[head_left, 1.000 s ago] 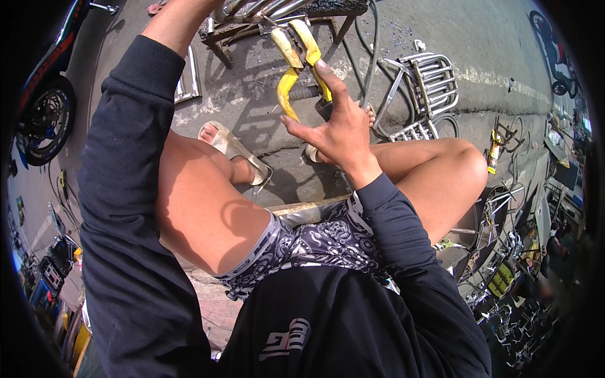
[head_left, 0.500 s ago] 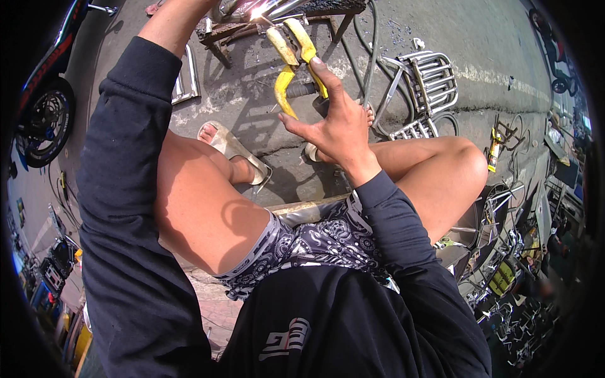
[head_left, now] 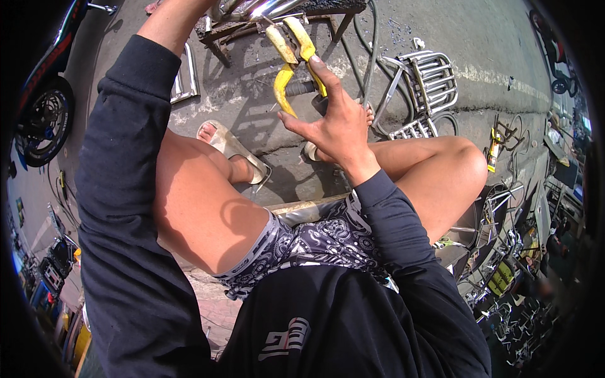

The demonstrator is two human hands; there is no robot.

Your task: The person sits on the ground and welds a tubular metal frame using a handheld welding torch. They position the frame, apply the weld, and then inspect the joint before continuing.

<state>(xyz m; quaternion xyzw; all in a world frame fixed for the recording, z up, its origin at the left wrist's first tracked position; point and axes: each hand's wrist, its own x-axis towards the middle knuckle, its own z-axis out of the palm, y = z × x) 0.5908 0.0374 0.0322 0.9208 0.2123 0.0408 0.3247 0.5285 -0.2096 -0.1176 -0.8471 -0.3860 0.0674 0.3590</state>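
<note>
My right hand is closed around a yellow electrode holder, its thumb and a finger on the handles. From the holder's scuffed jaws a thin welding rod reaches toward shiny metal tubes at the top edge. The tubes lie on a low, dark bench. My left forearm, in a dark sleeve, stretches up to the same spot. The left hand itself is cut off by the picture's upper edge.
A chrome rack lies on the floor to the right, by dark cables. A motorbike wheel stands at far left. Beyond my right knee lie a yellow-wrapped pack and many metal parts.
The bright welding glare at the rod's tip has shrunk to a faint shine on the tubes. My left forearm has shifted very slightly; the right hand and holder hardly moved.
</note>
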